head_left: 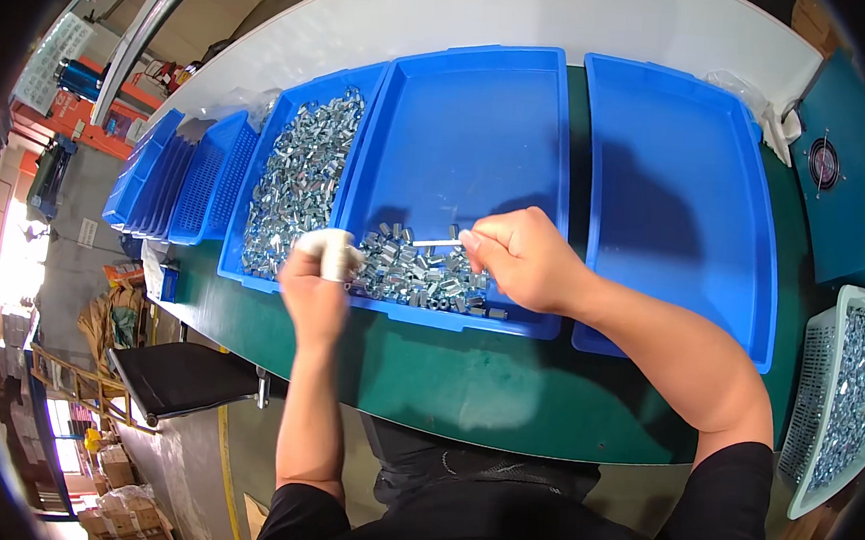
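Observation:
My right hand pinches a thin, pale metal rod above the front of the middle blue tray. A pile of small silvery metal sleeves lies along that tray's near edge, below the rod. My left hand is at the tray's near left corner, beside the left blue tray, which is full of similar metal sleeves. White coverings show over the left fingers, smeared by motion, so whether they hold anything is unclear.
Another blue tray lies at the right on the green tabletop. Nested blue baskets stand at the far left. A light green basket of metal parts sits at the right rim. A teal box with a fan stands behind it.

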`<action>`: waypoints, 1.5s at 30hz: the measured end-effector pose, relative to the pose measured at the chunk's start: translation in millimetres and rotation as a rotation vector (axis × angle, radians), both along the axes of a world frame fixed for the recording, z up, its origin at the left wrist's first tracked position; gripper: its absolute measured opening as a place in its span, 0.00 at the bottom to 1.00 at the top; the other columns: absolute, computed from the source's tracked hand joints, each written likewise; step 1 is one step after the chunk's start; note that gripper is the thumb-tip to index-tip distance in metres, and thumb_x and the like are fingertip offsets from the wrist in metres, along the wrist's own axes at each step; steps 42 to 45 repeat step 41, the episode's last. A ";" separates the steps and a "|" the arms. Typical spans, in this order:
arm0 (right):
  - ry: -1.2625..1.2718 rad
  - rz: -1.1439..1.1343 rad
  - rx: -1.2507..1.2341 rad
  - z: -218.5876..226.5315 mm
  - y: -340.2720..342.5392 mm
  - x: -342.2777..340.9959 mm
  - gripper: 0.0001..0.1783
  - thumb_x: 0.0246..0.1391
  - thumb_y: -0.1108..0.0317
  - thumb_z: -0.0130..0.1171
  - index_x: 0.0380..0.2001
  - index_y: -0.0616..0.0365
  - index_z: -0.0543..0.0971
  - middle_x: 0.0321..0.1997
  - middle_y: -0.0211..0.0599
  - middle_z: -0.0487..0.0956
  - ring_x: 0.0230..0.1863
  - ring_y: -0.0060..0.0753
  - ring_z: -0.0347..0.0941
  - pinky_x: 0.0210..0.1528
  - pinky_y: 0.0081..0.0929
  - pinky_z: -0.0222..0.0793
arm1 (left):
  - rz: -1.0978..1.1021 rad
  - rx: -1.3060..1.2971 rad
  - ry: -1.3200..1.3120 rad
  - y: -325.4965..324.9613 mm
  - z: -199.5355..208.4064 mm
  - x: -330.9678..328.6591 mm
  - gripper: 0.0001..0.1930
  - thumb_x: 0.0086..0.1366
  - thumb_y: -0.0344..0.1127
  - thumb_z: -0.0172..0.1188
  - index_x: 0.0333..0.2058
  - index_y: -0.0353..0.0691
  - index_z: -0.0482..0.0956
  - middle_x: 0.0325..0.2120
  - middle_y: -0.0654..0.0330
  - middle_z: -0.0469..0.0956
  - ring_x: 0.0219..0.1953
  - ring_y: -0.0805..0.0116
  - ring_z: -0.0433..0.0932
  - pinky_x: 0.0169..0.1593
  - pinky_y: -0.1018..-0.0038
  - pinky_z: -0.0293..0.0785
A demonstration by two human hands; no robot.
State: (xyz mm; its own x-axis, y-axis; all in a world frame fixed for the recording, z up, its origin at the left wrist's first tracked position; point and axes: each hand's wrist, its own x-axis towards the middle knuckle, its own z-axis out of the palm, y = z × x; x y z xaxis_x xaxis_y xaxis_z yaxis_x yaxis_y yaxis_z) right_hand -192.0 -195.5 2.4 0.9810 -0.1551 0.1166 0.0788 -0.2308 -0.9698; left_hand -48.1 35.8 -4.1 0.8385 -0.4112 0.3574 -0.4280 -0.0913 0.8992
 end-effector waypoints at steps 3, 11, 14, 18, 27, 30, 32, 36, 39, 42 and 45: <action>0.060 -0.034 0.076 -1.6 1.4 3.0 0.21 0.68 0.63 0.49 0.20 0.60 0.75 0.10 0.27 0.66 0.13 0.16 0.62 0.19 0.24 0.57 | 0.304 0.364 -0.474 23.1 9.5 30.4 0.09 0.63 0.29 0.66 0.41 0.38 0.81 0.37 0.58 0.82 0.40 0.67 0.80 0.45 0.73 0.73; 0.012 -0.037 0.041 -8.5 -0.1 2.4 0.21 0.68 0.62 0.50 0.21 0.61 0.76 0.10 0.27 0.67 0.14 0.16 0.62 0.18 0.23 0.57 | -0.162 0.786 -0.749 -29.9 8.3 11.1 0.15 0.57 0.28 0.66 0.44 0.37 0.81 0.43 0.52 0.81 0.53 0.49 0.75 0.57 0.58 0.69; 0.009 -0.058 0.025 -5.3 -0.2 2.6 0.21 0.67 0.62 0.51 0.21 0.61 0.78 0.11 0.33 0.69 0.14 0.22 0.63 0.21 0.28 0.60 | -0.086 0.884 -0.716 -41.5 0.9 16.1 0.10 0.55 0.28 0.66 0.37 0.36 0.83 0.39 0.52 0.81 0.49 0.50 0.75 0.53 0.58 0.70; 0.042 -0.067 0.026 -3.1 0.4 3.0 0.20 0.65 0.62 0.52 0.21 0.61 0.79 0.12 0.39 0.71 0.15 0.28 0.64 0.24 0.33 0.63 | -0.140 0.845 -0.596 -48.7 -8.4 27.3 0.07 0.51 0.26 0.67 0.31 0.35 0.83 0.34 0.53 0.80 0.44 0.51 0.75 0.51 0.59 0.70; 0.035 -0.079 0.006 -3.7 -1.7 3.0 0.20 0.65 0.62 0.52 0.22 0.62 0.80 0.14 0.44 0.73 0.16 0.34 0.67 0.25 0.35 0.65 | -0.111 0.548 -0.227 -47.8 -5.7 3.8 0.06 0.59 0.23 0.65 0.36 0.35 0.79 0.35 0.54 0.81 0.38 0.62 0.80 0.44 0.73 0.74; 0.037 -0.080 -0.036 -0.7 -1.5 2.2 0.19 0.64 0.63 0.52 0.22 0.62 0.80 0.15 0.47 0.75 0.17 0.39 0.70 0.26 0.36 0.66 | -0.359 0.068 0.158 -36.2 -7.0 0.6 0.09 0.65 0.20 0.59 0.43 0.34 0.75 0.37 0.63 0.77 0.40 0.74 0.78 0.45 0.76 0.76; 0.041 -0.074 -0.069 0.2 -1.6 1.5 0.19 0.64 0.64 0.52 0.22 0.62 0.80 0.16 0.49 0.75 0.18 0.41 0.71 0.27 0.37 0.66 | -0.391 0.054 0.186 -33.8 -1.3 -7.7 0.09 0.65 0.20 0.59 0.43 0.34 0.75 0.37 0.62 0.78 0.40 0.73 0.78 0.45 0.76 0.76; 0.001 -0.072 -0.090 -2.1 -0.4 2.1 0.17 0.62 0.65 0.53 0.22 0.63 0.80 0.18 0.50 0.77 0.20 0.46 0.72 0.28 0.39 0.67 | -0.455 0.051 0.186 -29.3 1.4 -11.1 0.09 0.64 0.19 0.59 0.43 0.34 0.77 0.37 0.60 0.79 0.39 0.73 0.79 0.45 0.76 0.75; -0.029 -0.065 -0.092 -7.1 1.6 3.5 0.16 0.61 0.66 0.54 0.22 0.64 0.79 0.19 0.51 0.77 0.20 0.47 0.73 0.29 0.40 0.68 | -0.482 0.077 0.180 -27.5 0.1 -14.0 0.09 0.64 0.19 0.60 0.42 0.34 0.78 0.36 0.60 0.80 0.39 0.73 0.80 0.46 0.78 0.75; 0.002 -0.033 -0.214 -7.3 0.1 2.3 0.15 0.60 0.65 0.57 0.23 0.64 0.80 0.21 0.55 0.77 0.21 0.50 0.73 0.30 0.40 0.68 | -0.491 0.081 0.346 -27.7 -0.8 -18.9 0.10 0.65 0.20 0.59 0.44 0.36 0.78 0.39 0.60 0.81 0.41 0.71 0.80 0.48 0.76 0.76; 0.002 -0.033 -0.214 -7.3 0.1 2.3 0.15 0.60 0.65 0.57 0.23 0.64 0.80 0.21 0.55 0.77 0.21 0.50 0.73 0.30 0.40 0.68 | -0.491 0.081 0.346 -27.7 -0.8 -18.9 0.10 0.65 0.20 0.59 0.44 0.36 0.78 0.39 0.60 0.81 0.41 0.71 0.80 0.48 0.76 0.76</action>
